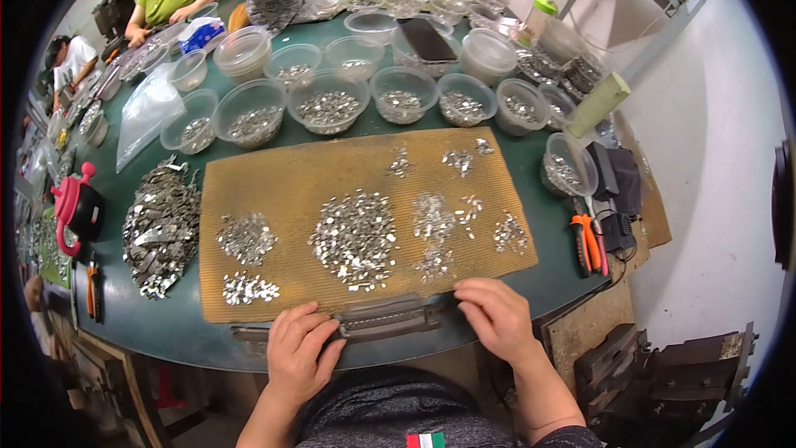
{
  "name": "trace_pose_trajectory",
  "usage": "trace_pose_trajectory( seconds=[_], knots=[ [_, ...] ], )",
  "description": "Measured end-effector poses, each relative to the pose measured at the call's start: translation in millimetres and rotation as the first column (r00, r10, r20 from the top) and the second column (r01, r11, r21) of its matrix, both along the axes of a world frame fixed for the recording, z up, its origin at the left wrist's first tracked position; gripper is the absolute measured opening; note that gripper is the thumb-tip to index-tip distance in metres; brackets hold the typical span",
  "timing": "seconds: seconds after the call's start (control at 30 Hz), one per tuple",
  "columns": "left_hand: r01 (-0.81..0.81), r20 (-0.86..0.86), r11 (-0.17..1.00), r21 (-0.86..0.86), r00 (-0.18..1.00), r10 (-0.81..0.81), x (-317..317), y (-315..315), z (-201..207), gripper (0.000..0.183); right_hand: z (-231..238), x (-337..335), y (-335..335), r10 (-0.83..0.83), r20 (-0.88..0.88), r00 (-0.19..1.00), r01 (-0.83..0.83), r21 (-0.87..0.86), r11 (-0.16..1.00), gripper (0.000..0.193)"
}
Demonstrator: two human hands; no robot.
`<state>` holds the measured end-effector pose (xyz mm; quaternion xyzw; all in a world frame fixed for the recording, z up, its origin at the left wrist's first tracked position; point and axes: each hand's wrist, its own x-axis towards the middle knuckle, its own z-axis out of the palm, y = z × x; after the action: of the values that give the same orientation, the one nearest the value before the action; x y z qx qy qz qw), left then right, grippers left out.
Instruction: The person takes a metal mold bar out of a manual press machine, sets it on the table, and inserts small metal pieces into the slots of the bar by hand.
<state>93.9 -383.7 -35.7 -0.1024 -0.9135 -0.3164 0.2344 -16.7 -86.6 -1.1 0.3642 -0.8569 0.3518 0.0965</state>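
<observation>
A long dark metal bar (388, 323) with a slotted channel lies along the table's front edge, just below the ribbed tan mat (286, 168). My left hand (300, 347) grips its left part, fingers bent over it and thumb beside them. At its right end, my right hand (497, 317) is closed with curled fingertips by the mat's lower edge; whatever they hold is hidden. Small shiny metal pieces (355, 236) form a large heap in the middle of the mat. Smaller clusters (433, 217) lie to its right, and two more heaps (246, 238) to its left.
Clear plastic tubs (328, 102) of metal pieces line the mat's far side. Left are a pile of metal strips (162, 228), a pink-handled black object (76, 203) and pliers (93, 289). Orange-handled pliers (585, 242) lie right. Other people work across the table.
</observation>
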Motion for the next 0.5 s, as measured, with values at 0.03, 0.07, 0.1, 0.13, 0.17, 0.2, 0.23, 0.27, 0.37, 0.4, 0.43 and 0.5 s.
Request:
trace_pose_trajectory(
  seconds=[0.03, 0.07, 0.1, 0.13, 0.17, 0.2, 0.23, 0.27, 0.37, 0.4, 0.43, 0.5],
  knots=[
    [-0.010, 0.010, 1.000, -0.011, 1.000, 0.010, 2, -1, 1, 0.034, -1, -2, 9, -0.124, -0.025, 0.992, 0.123, -0.040, 0.992, 0.019],
    [-0.016, 0.014, 1.000, -0.019, 1.000, 0.016, 3, -1, 1, 0.034, -2, -7, 20, -0.251, -0.054, 0.966, 0.246, -0.082, 0.966, 0.018],
    [-0.018, 0.018, 1.000, -0.020, 1.000, 0.019, 4, -1, 1, 0.034, -4, -13, 32, -0.327, -0.111, 0.938, 0.319, -0.087, 0.944, 0.015],
    [-0.001, 0.000, 1.000, -0.003, 1.000, 0.001, 4, -1, 2, 0.034, -7, -17, 44, -0.342, -0.133, 0.930, 0.334, -0.077, 0.939, 0.015],
    [-0.017, 0.011, 1.000, -0.018, 1.000, 0.018, 6, -1, 1, 0.034, -12, -20, 54, -0.443, -0.022, 0.896, 0.438, -0.118, 0.891, 0.014],
    [-0.032, 0.025, 0.999, -0.033, 0.999, 0.033, 7, -2, 0, 0.035, -18, -21, 63, -0.531, 0.095, 0.842, 0.540, -0.146, 0.829, 0.013],
    [-0.028, 0.026, 0.999, -0.032, 0.999, 0.029, 7, -1, -1, 0.036, -25, -24, 71, -0.556, 0.116, 0.823, 0.568, -0.162, 0.807, 0.010],
    [-0.020, 0.018, 0.999, -0.025, 1.000, 0.020, 7, -1, -2, 0.036, -28, -24, 76, -0.564, 0.104, 0.819, 0.574, -0.161, 0.803, 0.010],
    [-0.020, 0.009, 1.000, -0.024, 1.000, 0.020, 6, 0, -2, 0.036, -31, -25, 76, -0.572, 0.087, 0.816, 0.578, -0.120, 0.807, 0.008],
    [-0.020, 0.013, 1.000, -0.020, 1.000, 0.020, 5, 1, -1, 0.036, -29, -26, 73, -0.574, 0.084, 0.814, 0.580, -0.121, 0.805, 0.008],
    [-0.020, 0.016, 1.000, -0.016, 1.000, 0.020, 5, 2, -1, 0.036, -25, -27, 71, -0.589, 0.037, 0.807, 0.590, -0.065, 0.805, 0.008],
    [-0.023, 0.014, 0.999, -0.024, 1.000, 0.024, 5, 1, -1, 0.036, -25, -32, 65, -0.600, -0.049, 0.799, 0.601, 0.010, 0.799, 0.009]
  ],
)
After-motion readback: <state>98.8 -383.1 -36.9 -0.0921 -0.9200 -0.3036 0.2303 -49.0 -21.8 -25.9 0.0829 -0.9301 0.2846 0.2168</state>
